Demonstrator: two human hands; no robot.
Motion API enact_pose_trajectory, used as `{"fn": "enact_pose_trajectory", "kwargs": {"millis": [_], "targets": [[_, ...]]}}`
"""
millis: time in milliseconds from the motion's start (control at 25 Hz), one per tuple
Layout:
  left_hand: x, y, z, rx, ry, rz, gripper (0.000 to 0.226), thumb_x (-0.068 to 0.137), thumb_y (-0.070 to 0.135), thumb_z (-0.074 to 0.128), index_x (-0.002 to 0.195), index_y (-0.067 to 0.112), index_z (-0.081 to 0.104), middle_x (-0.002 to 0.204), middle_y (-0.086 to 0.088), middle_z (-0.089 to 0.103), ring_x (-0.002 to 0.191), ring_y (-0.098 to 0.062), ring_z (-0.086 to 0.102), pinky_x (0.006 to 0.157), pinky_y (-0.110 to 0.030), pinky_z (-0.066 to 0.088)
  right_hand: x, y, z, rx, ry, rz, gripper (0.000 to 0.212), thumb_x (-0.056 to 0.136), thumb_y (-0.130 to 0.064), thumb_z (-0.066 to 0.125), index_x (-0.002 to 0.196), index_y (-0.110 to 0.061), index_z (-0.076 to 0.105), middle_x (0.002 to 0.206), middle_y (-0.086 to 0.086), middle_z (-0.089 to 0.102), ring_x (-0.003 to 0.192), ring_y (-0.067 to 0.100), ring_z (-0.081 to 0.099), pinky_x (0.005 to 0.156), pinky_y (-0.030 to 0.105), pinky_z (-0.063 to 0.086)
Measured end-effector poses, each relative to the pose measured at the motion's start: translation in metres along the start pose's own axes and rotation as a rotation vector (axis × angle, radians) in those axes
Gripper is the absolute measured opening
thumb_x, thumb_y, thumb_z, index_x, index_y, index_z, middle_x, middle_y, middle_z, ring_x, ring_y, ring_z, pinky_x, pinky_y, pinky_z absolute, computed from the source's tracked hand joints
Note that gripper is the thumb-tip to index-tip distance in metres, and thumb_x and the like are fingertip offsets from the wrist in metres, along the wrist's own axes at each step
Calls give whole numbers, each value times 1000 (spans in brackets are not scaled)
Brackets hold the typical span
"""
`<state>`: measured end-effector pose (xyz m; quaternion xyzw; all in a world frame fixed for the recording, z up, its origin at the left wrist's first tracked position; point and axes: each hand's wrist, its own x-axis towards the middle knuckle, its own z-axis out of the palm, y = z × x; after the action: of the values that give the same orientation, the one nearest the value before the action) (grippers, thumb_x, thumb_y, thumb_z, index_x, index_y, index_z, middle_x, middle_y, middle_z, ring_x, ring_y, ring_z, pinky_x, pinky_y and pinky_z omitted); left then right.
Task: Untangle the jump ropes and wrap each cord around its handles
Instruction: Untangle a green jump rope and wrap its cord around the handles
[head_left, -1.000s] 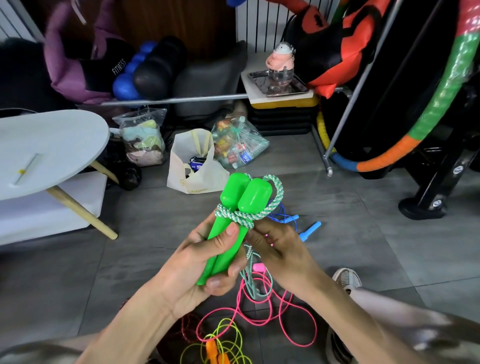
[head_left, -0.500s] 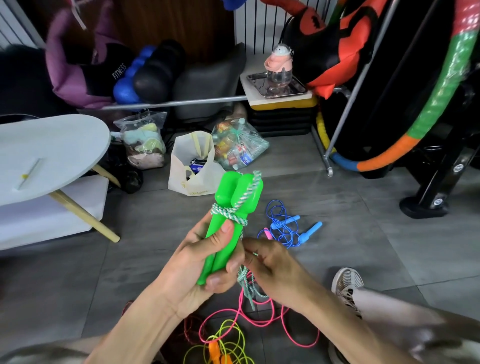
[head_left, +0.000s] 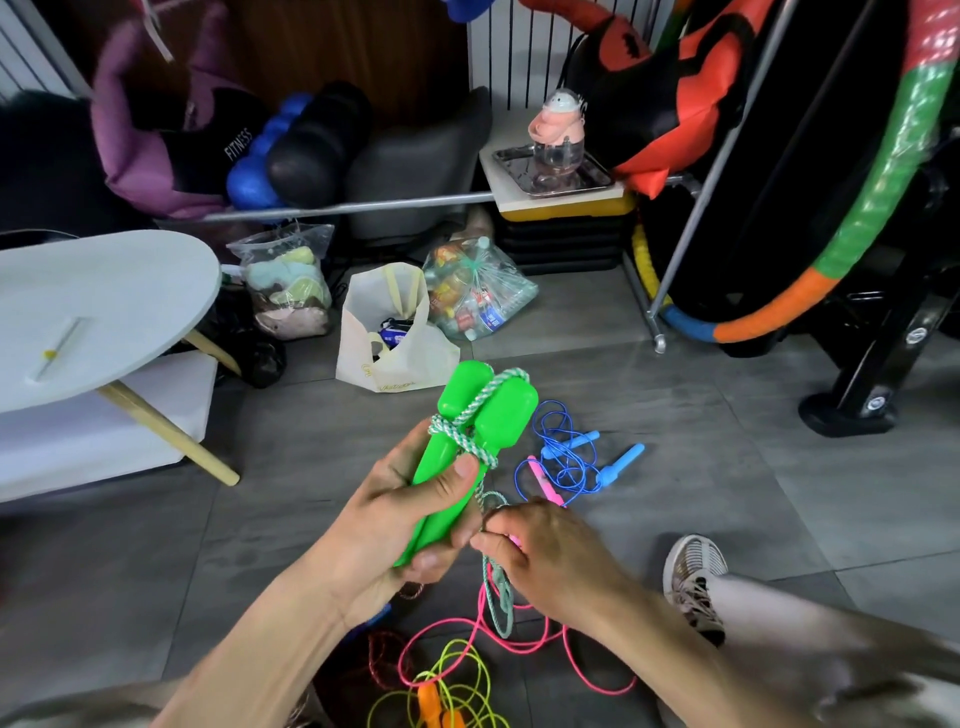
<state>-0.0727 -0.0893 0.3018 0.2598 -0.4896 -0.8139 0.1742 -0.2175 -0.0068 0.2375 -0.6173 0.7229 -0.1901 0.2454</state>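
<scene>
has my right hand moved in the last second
Yes. The right hand has dropped down the green handles, from beside the cord wraps toward their lower ends.

The grey floor (head_left: 649, 415) has bare room to the right of the blue rope (head_left: 563, 457) and to the left of the hands, out to the white table (head_left: 104, 291). Pink rope (head_left: 519, 644) and yellow rope (head_left: 457, 686) lie looped near the floor's bottom edge. Bags (head_left: 384, 338) block the back, a shoe (head_left: 693, 577) the right.
</scene>
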Motion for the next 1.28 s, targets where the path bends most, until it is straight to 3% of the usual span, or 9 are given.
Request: {"fn": "enact_pose_trajectory", "kwargs": {"millis": [200, 360, 520, 640, 800, 880, 1040, 1200, 1280], "targets": [[0, 5, 8, 116, -19, 13, 33, 83, 25, 64, 114, 18, 54, 58, -16, 45, 32, -11, 28, 40, -21, 11, 8, -8, -30, 645, 189, -67, 21, 88, -19, 58, 72, -32, 63, 71, -18, 65, 70, -3, 58, 68, 20, 47], [2, 8, 6, 147, -29, 19, 28, 84, 27, 65, 109, 18, 54, 57, -15, 46, 34, -10, 27, 41, -20, 11, 11, -2, -30, 316, 340, -285, 21, 98, -32, 37, 84, -25, 51, 72, -14, 52, 67, 1, 52, 62, 18, 36], [1, 1, 9, 71, -25, 1, 29, 85, 27, 65, 110, 17, 54, 58, -14, 44, 35, -9, 26, 42, -20, 9, 14, 0, -21, 80, 321, -207, 44, 87, -36, 26, 81, -9, 60, 80, 15, 65, 77, 31, 59, 63, 23, 26], [4, -1, 7, 42, -20, -9, 29, 86, 27, 63, 112, 19, 54, 57, -13, 43, 36, -8, 25, 43, -21, 9, 14, -2, -16, 13, 313, -161, 35, 93, -33, 30, 75, -17, 55, 77, 10, 64, 75, 29, 59, 64, 29, 31], [6, 11, 6, 15, 17, 10, 25, 85, 23, 66, 109, 21, 59, 56, -13, 42, 35, -8, 25, 41, -18, 11, 14, -4, -24, 750, 56, -96, 29, 98, -40, 42, 78, -24, 56, 66, -1, 58, 63, 17, 54, 61, 40, 44], [8, 19, -1, 1, 136, 52, 23, 84, 19, 69, 106, 21, 60, 56, -12, 41, 35, -7, 25, 41, -15, 12, 9, -9, -27, 822, 22, -69, 27, 98, -41, 43, 79, -29, 58, 60, -8, 51, 53, 10, 46, 52, 30, 38], [13, 24, -9, 301, 288, 199, 18, 91, 10, 60, 109, 10, 56, 55, -9, 48, 32, -8, 35, 36, -11, 24, -3, -16, -42, 585, 28, -22, 30, 102, -36, 43, 77, -30, 57, 58, -11, 41, 58, 6, 38, 58, 29, 33], [16, 12, -8, 984, 327, 350, 20, 87, 19, 69, 82, 31, 53, 62, 17, 62, 49, 1, 50, 49, -9, 35, -17, -20, -71, 448, -74, 5, 34, 103, -29, 44, 78, -6, 45, 61, -4, 35, 55, 9, 31, 54, 30, 27], [18, 7, -9, 1163, 332, 307, 17, 86, 29, 69, 91, 36, 54, 72, 17, 64, 66, -2, 58, 60, -15, 41, -19, -20, -76, 313, -118, -2, 36, 101, -33, 45, 75, -8, 44, 58, -5, 33, 51, 6, 30, 51, 28, 26]]}}
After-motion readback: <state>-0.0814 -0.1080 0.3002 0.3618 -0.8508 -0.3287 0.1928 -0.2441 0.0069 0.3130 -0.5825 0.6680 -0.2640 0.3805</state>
